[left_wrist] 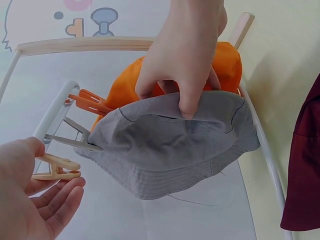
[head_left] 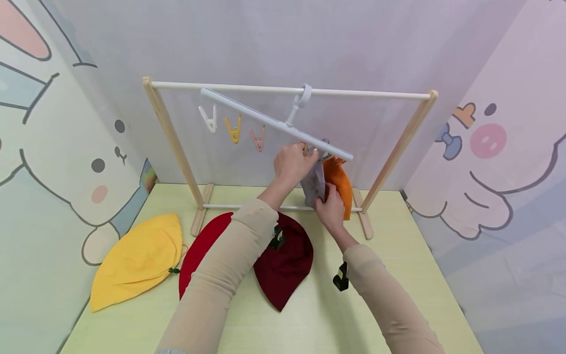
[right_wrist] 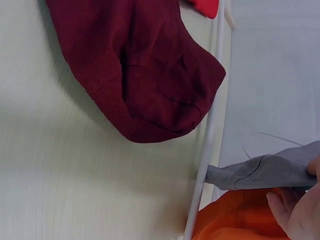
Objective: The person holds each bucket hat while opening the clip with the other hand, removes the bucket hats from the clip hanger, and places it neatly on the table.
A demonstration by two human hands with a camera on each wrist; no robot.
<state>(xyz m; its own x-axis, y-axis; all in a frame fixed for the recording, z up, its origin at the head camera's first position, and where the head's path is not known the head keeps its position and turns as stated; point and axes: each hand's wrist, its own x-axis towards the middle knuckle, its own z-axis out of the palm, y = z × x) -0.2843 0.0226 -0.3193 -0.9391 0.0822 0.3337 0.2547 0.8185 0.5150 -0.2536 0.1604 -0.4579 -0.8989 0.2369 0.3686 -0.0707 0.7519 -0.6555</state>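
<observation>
My left hand (head_left: 293,164) holds a tan clothespin (left_wrist: 57,167) under the lower right arm of a tilted white hanger (head_left: 261,118). In the left wrist view, the pin is between thumb and fingers, apart from the hat. My right hand (head_left: 330,209) pinches the edge of a grey bucket hat (left_wrist: 170,145), thumb on the near side. A grey clothespin (left_wrist: 75,134) bites the hat's brim beside the hanger. Right behind hangs an orange hat (head_left: 339,184), with an orange clothespin (left_wrist: 91,102) on its edge.
White, yellow and pink clothespins (head_left: 258,138) dangle from the hanger's raised left side. The hanger hooks over the rack's white rod (head_left: 367,93). A yellow hat (head_left: 139,260), a red hat (head_left: 201,248) and a maroon hat (head_left: 287,260) lie on the table (head_left: 398,275).
</observation>
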